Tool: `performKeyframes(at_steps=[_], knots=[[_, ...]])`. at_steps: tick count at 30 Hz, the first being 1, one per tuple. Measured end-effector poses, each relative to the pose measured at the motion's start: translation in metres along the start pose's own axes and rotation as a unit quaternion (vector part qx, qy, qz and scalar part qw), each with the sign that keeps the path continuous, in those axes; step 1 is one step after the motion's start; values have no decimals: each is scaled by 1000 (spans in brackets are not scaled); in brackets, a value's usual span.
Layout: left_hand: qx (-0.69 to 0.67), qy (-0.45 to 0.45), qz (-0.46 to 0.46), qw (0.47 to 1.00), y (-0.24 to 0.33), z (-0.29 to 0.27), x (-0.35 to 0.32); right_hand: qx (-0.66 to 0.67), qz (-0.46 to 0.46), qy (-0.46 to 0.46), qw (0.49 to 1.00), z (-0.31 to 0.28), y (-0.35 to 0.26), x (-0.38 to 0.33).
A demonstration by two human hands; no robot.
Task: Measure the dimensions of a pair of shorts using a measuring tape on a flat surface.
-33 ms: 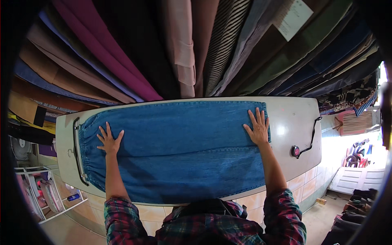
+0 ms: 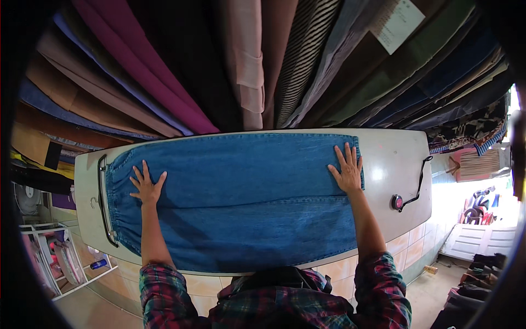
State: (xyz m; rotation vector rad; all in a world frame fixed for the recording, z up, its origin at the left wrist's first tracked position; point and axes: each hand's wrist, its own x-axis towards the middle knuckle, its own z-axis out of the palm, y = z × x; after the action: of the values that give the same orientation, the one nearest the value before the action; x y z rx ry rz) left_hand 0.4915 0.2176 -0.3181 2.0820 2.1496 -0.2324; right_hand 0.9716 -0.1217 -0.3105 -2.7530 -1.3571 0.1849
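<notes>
A blue denim garment (image 2: 246, 170) lies spread flat across a pale table (image 2: 392, 148). Its gathered waist is at the left, its stitched hem at the right, and a long line runs lengthwise through its middle; whether it is a skirt or wide trousers I cannot tell. My left hand (image 2: 147, 186) rests palm down near the waist end, fingers spread. At the hem end, my right hand (image 2: 347, 174) presses flat with its fingers apart. Neither hand grips anything. Beside the waist lies a dark clip hanger (image 2: 103, 200), partly against the fabric, its hook pointing left.
A small round black thing with a pink centre (image 2: 396, 202) and a black strap lies at the table's right. Many clothes (image 2: 252, 71) hang close behind the far edge. A white rack (image 2: 68, 257) stands lower left; dark folded clothes (image 2: 466, 299) sit lower right.
</notes>
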Motion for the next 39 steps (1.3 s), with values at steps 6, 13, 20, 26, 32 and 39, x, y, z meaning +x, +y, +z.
performKeyframes(at_steps=[6,13,20,26,32,39], knots=[[-25,-2,34,999,6,-4,21,-8,29,0,1000,3,2,13],[-309,189,188,913,-100,-25,6,37,101,170,980,0,14,-55],[-49,351,-176,918,-199,33,-135,85,419,90,900,16,9,-260],[-437,139,-189,868,-186,45,-127,411,426,108,799,23,16,-258],[-855,-29,-146,497,-200,-19,-89,650,194,190,710,-82,24,-151],[-803,-16,-105,586,-233,-1,-149,740,166,220,613,-116,27,-197]])
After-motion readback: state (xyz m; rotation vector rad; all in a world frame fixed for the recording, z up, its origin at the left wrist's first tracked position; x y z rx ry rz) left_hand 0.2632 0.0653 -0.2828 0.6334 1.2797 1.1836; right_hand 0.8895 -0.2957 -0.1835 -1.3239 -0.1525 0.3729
